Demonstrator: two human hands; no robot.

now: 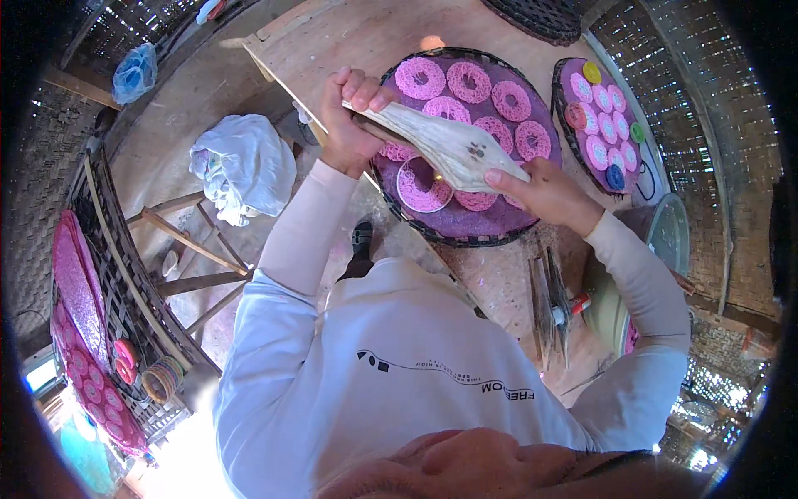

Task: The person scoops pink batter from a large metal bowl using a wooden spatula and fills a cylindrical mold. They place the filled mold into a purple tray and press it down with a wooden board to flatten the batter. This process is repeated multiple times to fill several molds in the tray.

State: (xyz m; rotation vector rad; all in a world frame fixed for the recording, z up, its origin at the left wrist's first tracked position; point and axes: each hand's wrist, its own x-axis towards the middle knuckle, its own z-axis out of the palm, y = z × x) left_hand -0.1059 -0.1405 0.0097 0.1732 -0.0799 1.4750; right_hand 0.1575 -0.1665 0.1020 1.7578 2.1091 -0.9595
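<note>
A long pale cloth (449, 137), gathered like a bag and marked with a few dark spots, stretches between my two hands. My left hand (356, 116) is closed in a fist round its upper left end. At the lower right end my right hand (553, 195) grips the cloth, thumb on top. Under it lies a round dark-rimmed tray (536, 218) with a purple lining. Several lacy pink rings (420, 77) rest on that lining, some partly hidden by the cloth and my hands. Around one pink ring near the front sits a thin, pale hoop (416, 208).
A second purple-lined tray (568, 83) at the right holds pink discs and coloured hoops. Buckets (669, 233) stand near my right arm, beside wooden sticks (542, 308). At left are a white cloth bundle (249, 162), a wooden frame (187, 279) and a woven rack (116, 249).
</note>
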